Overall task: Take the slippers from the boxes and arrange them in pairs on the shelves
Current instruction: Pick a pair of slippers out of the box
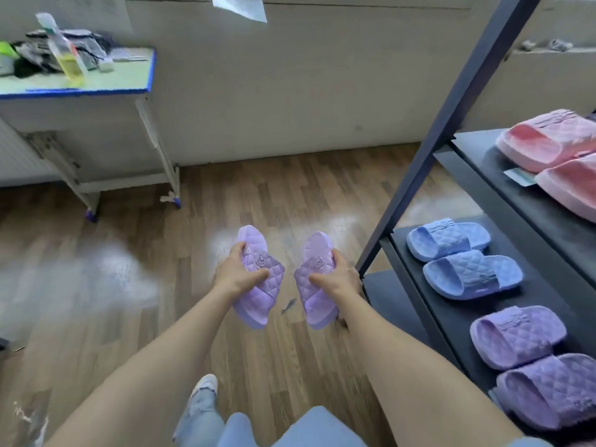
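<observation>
While the wood floor (135, 285) lies open ahead, the dark rack (458, 101) stands at right — blue pair (464, 259) and purple pair (532, 359) fill its middle shelf (419, 285) to the front edge. Left hand (237, 272) grips one purple slipper (258, 285); right hand (338, 275) clasps the other slipper (314, 285), just beside the rack's post.

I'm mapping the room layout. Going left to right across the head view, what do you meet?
Blue-edged table → left hand's purple slipper → right hand's purple slipper → blue slipper pair on the dark shelf.
</observation>
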